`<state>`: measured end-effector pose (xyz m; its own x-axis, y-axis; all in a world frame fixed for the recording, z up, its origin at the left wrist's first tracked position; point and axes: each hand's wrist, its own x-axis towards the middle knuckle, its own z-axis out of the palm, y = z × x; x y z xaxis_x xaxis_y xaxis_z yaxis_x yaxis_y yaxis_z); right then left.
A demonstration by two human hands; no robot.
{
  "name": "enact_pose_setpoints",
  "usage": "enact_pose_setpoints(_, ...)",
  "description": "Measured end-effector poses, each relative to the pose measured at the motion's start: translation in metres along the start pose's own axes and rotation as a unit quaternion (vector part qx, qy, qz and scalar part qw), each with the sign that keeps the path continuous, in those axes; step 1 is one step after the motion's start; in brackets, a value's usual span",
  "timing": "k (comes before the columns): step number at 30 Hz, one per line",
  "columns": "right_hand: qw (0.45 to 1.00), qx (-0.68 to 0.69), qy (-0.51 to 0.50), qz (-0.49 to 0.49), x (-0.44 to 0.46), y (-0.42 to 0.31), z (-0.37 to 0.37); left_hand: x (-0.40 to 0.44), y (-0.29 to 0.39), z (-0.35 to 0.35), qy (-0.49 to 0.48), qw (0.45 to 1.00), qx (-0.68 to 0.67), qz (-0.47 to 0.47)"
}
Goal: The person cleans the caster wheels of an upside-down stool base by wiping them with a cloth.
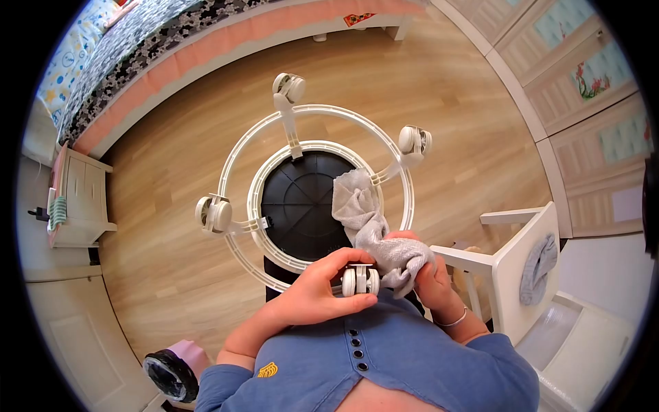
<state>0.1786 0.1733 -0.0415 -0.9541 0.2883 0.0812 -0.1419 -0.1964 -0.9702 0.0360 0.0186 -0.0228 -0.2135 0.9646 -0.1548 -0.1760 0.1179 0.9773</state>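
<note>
An upturned wheeled base with a white outer ring [316,108] and a black round underside [302,199] lies before me. Casters stick up from its ring, among them a far caster [288,88], a right caster [415,141] and a left caster [213,213]. Close to my body, my left hand [326,288] is closed around the near caster [360,280], thumb below it and fingers above. My right hand [434,278] grips a bunched grey cloth [401,257] just right of that caster. The cloth's loose end drapes over the ring and the black underside.
A white chair [522,268] with a grey cloth piece on it stands close on my right. At lower left is a bin with a black liner [170,375]. A bed [226,38] runs along the back, a small cabinet [81,199] is left, and wardrobe doors [590,130] are right.
</note>
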Motion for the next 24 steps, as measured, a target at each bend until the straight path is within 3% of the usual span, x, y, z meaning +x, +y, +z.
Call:
enact_pose_setpoints(4, 1.000, 0.002, -0.030, -0.004, 0.004, -0.008, 0.006, -0.001, 0.007, -0.002, 0.006, 0.997, 0.071, -0.039)
enact_pose_setpoints(6, 0.978, -0.180, -0.086, -0.056, 0.007, -0.012, 0.011, -0.002, 0.003, 0.000, 0.014, 0.998, 0.060, -0.031)
enact_pose_setpoints(9, 0.980, -0.181, -0.070, -0.053, 0.006, -0.007, 0.012, 0.000, -0.005, 0.003, 0.017, 0.999, 0.037, -0.028)
enact_pose_setpoints(13, 0.993, -0.109, 0.027, 0.039, 0.008, -0.001, 0.014, 0.001, -0.002, 0.005, 0.007, 0.998, 0.061, -0.029)
enact_pose_setpoints(15, 0.993, -0.109, 0.036, 0.031, 0.005, 0.000, 0.015, 0.000, 0.002, 0.006, 0.010, 0.998, 0.041, -0.041)
enact_pose_setpoints(17, 0.983, 0.033, 0.120, 0.133, -0.001, 0.003, 0.011, 0.000, 0.001, 0.006, 0.013, 0.999, 0.036, -0.034)
enact_pose_setpoints(19, 0.983, 0.052, 0.110, 0.139, 0.000, 0.001, 0.009, -0.001, 0.001, 0.006, 0.019, 0.999, 0.031, -0.028)
enact_pose_setpoints(22, 0.992, -0.128, -0.009, -0.017, 0.011, -0.008, 0.015, 0.000, 0.004, 0.006, 0.030, 0.999, 0.022, -0.019)
enact_pose_setpoints(24, 0.993, -0.119, -0.028, -0.002, 0.012, -0.008, 0.014, 0.001, 0.007, 0.004, 0.019, 0.998, 0.002, -0.061)
